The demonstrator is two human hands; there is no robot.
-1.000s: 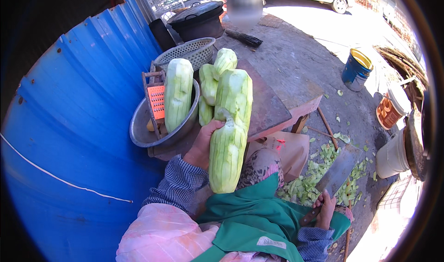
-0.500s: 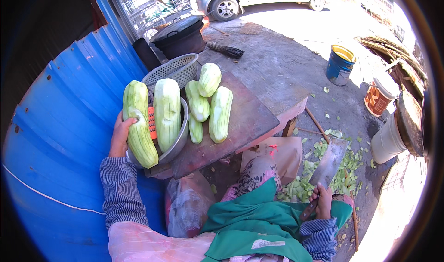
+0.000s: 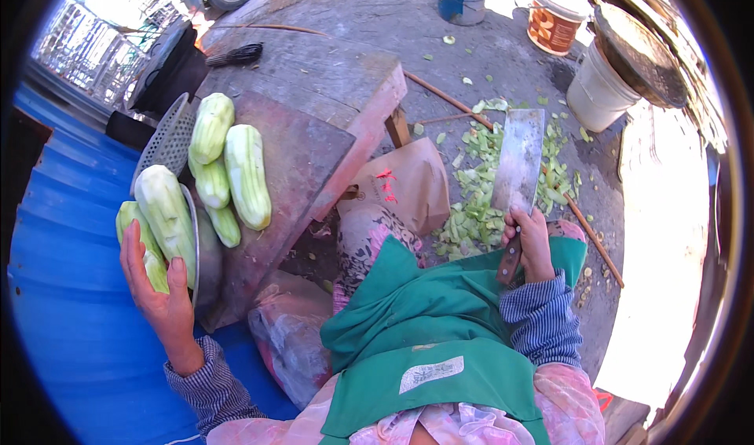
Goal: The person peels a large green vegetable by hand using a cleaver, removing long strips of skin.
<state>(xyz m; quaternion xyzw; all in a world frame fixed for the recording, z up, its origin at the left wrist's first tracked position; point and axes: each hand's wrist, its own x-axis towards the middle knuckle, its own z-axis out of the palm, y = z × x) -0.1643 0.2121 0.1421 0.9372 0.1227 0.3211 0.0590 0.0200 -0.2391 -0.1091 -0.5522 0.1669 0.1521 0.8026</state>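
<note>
My right hand [image 3: 532, 245] is wrapped round the wooden handle of a cleaver [image 3: 518, 158], its broad blade pointing up and away over my lap. My left hand [image 3: 161, 292] is open, thumb and fingers apart, beside two peeled pale-green gourds in a metal bowl [image 3: 206, 264]. The nearer-left gourd [image 3: 129, 219] is partly hidden behind the fingers; the larger gourd [image 3: 165, 213] leans on the bowl's rim. Several more peeled gourds [image 3: 249, 176] lie in a small pile on the cutting board [image 3: 302, 158] just right of the bowl.
A plastic colander [image 3: 165, 135] and black pot [image 3: 169, 72] stand beyond the bowl. A blue corrugated sheet [image 3: 59, 241] borders the left. Green peelings [image 3: 479, 182] litter the ground, with a stick [image 3: 594, 241] across them. Buckets [image 3: 601, 91] stand far right. A plastic bag [image 3: 294, 335] lies below the table.
My left hand has let go of the gourd, which now lies in the bowl. The view has swung right and down. My right hand still holds the cleaver.
</note>
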